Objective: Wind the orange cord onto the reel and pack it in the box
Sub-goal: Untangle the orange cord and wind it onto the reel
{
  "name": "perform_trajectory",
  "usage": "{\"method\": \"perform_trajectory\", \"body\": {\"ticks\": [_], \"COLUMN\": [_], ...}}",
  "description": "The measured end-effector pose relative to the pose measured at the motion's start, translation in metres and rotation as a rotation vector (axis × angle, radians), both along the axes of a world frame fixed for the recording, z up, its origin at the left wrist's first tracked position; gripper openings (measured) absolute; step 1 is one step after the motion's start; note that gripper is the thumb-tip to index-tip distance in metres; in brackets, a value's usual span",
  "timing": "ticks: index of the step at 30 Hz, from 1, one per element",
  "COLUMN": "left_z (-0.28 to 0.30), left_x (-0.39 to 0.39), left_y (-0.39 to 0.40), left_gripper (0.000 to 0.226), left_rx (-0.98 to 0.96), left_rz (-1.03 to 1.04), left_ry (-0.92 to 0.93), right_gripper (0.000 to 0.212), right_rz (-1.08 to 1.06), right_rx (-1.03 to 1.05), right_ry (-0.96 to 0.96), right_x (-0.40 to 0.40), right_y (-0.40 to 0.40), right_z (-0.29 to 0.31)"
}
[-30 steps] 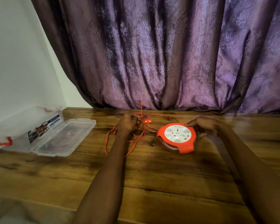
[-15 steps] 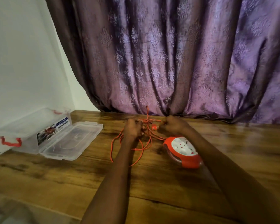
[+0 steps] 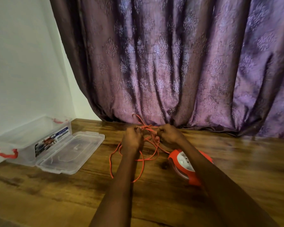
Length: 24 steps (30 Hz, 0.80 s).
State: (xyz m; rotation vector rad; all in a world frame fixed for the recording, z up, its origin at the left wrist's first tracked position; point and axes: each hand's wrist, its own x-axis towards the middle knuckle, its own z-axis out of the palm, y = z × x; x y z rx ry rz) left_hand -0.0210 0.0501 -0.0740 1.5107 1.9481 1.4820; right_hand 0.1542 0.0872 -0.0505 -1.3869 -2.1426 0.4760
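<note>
Head camera view, looking down over both forearms onto a wooden bench that runs up to a purple patterned curtain. Both hands sit close together near the curtain's hem. The left hand has its fingers curled round strands of the orange cord, and the right hand pinches the same cord just beside it, a short stretch pulled between the two. A loop of cord rises against the curtain above the hands, and several loose loops trail on the bench below and between the forearms, one reaching out to the left of the left wrist. A strand leads down to the reel, an orange round case with a white socket face, which lies on the bench under the right forearm and is partly hidden by it. Well apart on the left, by the white wall, stands the clear plastic box with red clips and a printed label on its side; its hinged lid lies open flat on the bench in front of it
</note>
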Motion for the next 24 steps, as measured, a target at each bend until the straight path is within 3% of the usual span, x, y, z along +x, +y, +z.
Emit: {"method": "perform_trajectory", "body": {"ticks": [3,8,14,18,20,21,24], "left_z": [0.005,0.002,0.001,0.001,0.002,0.003,0.002], "left_x": [-0.004,-0.010,-0.017,-0.017,-0.016,-0.016,-0.016], "left_y": [-0.006,-0.007,-0.003,-0.004,-0.004,-0.004,0.000], "left_gripper": [0.023,0.020,0.040,0.026,0.022,0.020,0.022], "left_rx": [0.031,0.093,0.099,0.097,0.093,0.084,0.056], "left_rz": [0.127,0.161,-0.138,-0.195,-0.157,-0.139,-0.131], "left_ry": [0.177,0.246,0.208,0.229,0.231,0.236,0.240], "right_gripper": [0.024,0.025,0.018,0.019,0.015,0.025,0.021], "right_rz": [0.042,0.098,0.097,0.054,-0.066,-0.104,-0.058], "right_rx": [0.047,0.092,0.110,0.121,0.201,0.296,0.518], "right_ry": [0.014,0.061,0.107,0.120,0.057,-0.005,-0.174], "right_x": [0.009,0.021,0.030,0.029,0.029,0.028,0.012], "right_y": [0.002,0.000,-0.001,-0.002,-0.004,-0.006,-0.017], "right_z": [0.004,0.006,0.007,0.007,0.003,-0.001,-0.008]}}
